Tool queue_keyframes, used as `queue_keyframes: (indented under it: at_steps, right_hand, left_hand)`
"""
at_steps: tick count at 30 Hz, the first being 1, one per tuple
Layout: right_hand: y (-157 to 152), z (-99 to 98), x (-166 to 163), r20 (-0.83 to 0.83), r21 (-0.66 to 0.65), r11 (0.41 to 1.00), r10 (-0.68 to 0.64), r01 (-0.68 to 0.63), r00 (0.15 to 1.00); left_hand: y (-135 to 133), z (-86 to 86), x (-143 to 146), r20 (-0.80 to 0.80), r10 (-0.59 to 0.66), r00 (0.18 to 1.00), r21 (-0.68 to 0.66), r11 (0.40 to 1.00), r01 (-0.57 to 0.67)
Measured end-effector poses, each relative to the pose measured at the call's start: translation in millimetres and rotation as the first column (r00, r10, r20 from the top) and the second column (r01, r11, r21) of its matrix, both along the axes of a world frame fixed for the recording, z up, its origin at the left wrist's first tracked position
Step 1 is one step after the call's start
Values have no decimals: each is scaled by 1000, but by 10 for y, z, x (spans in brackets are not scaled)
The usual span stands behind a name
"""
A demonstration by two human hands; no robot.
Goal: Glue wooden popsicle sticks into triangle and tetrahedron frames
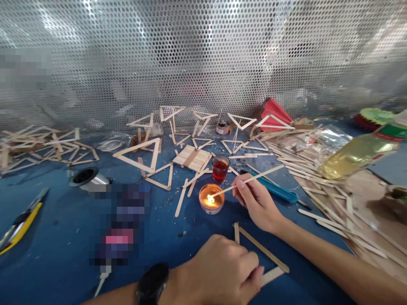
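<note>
A long thin wooden stick (264, 173) is pinched in my right hand (256, 198), its left tip in the flame of a lit candle (211, 208) in a small round holder. My left hand (219, 267), with a black watch at the wrist, is closed on a frame of craft sticks (265, 250) low in front of me; part of the frame lies hidden under the hand. Just behind the candle stands a small glass of red liquid (220, 168). Loose craft sticks (182, 199) lie left of the candle.
Triangular stick frames (140, 157) stand along the perforated metal wall (190, 51). A bundle of sticks (191, 157) sits mid-table. A yellow cutter knife (23, 224) and a wire spool (92, 180) are left; a blue cutter (276, 188), piled sticks (333, 199) and an oil bottle (356, 154) are right.
</note>
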State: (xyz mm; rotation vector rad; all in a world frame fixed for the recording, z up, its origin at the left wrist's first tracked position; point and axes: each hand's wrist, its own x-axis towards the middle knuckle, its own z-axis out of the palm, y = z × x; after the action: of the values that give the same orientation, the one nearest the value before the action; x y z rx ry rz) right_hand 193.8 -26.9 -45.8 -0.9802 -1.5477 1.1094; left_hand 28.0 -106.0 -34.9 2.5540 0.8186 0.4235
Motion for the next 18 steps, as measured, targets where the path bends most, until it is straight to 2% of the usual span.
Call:
queue_keyframes:
  at_steps: [18]
  right_hand:
    - [9,33,-28,-125,2,1000,5,-5,992]
  left_hand:
    - [2,11,9,9,9,1000,12,1000,-9]
